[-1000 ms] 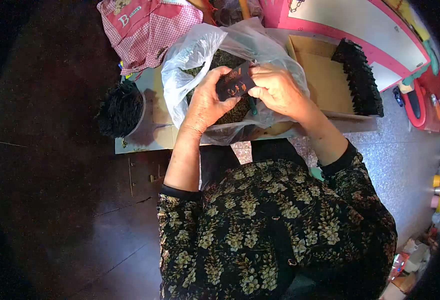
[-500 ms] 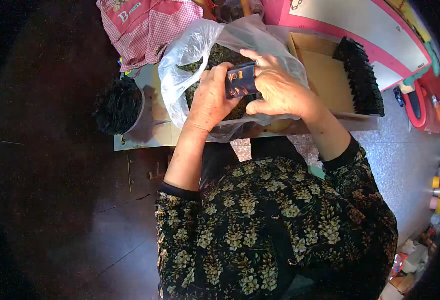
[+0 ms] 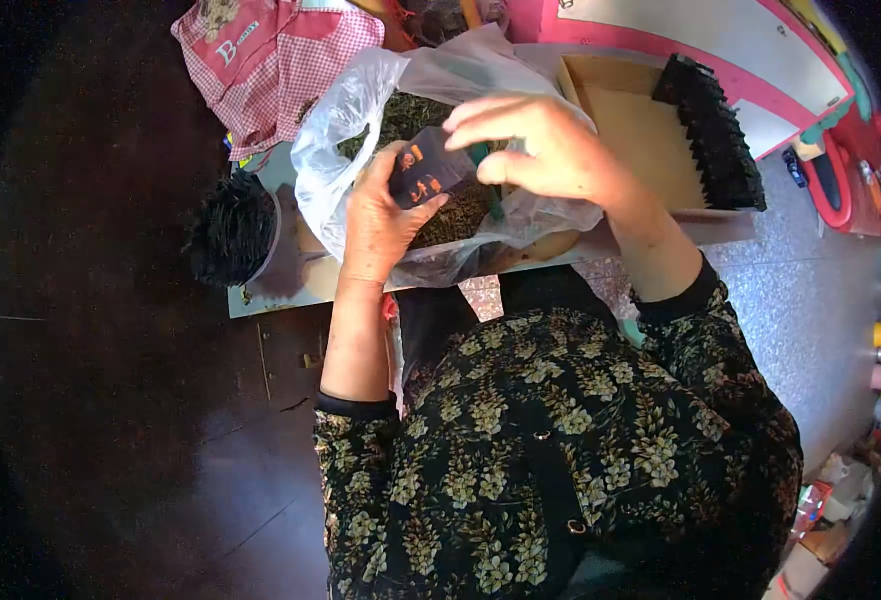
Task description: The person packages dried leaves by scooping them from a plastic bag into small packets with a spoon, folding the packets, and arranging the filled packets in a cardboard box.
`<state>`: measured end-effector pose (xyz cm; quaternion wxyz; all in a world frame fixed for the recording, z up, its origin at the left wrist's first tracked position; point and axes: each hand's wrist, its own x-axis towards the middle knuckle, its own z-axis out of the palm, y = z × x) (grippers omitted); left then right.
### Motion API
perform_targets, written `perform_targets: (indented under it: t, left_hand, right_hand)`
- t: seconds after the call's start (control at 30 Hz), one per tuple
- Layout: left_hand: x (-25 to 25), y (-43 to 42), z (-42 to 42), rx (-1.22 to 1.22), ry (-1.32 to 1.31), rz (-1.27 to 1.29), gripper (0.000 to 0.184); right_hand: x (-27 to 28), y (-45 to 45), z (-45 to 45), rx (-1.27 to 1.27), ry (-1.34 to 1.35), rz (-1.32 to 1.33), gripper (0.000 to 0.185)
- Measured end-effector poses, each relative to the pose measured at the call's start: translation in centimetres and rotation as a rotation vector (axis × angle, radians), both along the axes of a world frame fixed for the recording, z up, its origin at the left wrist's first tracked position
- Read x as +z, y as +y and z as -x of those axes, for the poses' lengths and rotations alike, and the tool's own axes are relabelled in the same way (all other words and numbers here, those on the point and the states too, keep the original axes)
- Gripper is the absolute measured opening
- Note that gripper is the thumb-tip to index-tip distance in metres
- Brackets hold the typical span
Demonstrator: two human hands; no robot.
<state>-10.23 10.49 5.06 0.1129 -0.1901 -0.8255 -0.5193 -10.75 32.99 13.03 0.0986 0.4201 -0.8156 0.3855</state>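
A small black packet with orange print is gripped in my left hand, thumb on its near edge and fingers behind it. My right hand hovers just right of the packet, fingers apart and holding nothing. Below both hands lies a clear plastic bag, its mouth open, with dried green-brown leaves inside. A dark green object, partly hidden by my right hand, rests on the leaves.
At the right, a cardboard box holds a row of black packets. A round tub of black packets stands at the left. Behind it is a pink checked cloth. A red basin sits far right.
My right hand has come off the packet and opened. My left hand has moved a little left with the packet, which is now tilted.
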Motion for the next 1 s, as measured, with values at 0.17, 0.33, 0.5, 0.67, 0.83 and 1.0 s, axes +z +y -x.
perform_targets:
  t: [0.17,0.33,0.5,0.67,0.83,1.0]
  left_hand:
    - [0.0,-0.8,-0.8,0.064,-0.012,-0.062,0.062]
    - [0.2,-1.2,-1.6,0.104,-0.046,-0.026,0.06]
    - [-0.9,-1.4,-1.5,0.141,-0.158,-0.124,0.062]
    - [-1.0,-0.9,-1.4,0.148,-0.067,-0.081,0.061]
    - [-0.4,-1.0,-1.9,0.155,0.005,-0.055,0.064]
    - [-1.2,-1.1,-1.4,0.165,-0.014,-0.066,0.063]
  right_hand:
    - [-4.3,1.1,1.6,-0.165,-0.18,-0.21,0.03]
    - [-9.3,0.1,2.0,-0.18,0.033,-0.744,0.026]
    - [-12.0,1.0,3.5,-0.11,0.127,-0.601,0.017]
    - [-12.4,1.3,4.2,0.004,-0.033,-0.162,0.019]
    - [-10.8,0.4,2.8,-0.267,-0.094,-0.063,0.016]
    - [-11.9,0.4,3.4,-0.395,0.186,0.086,0.014]
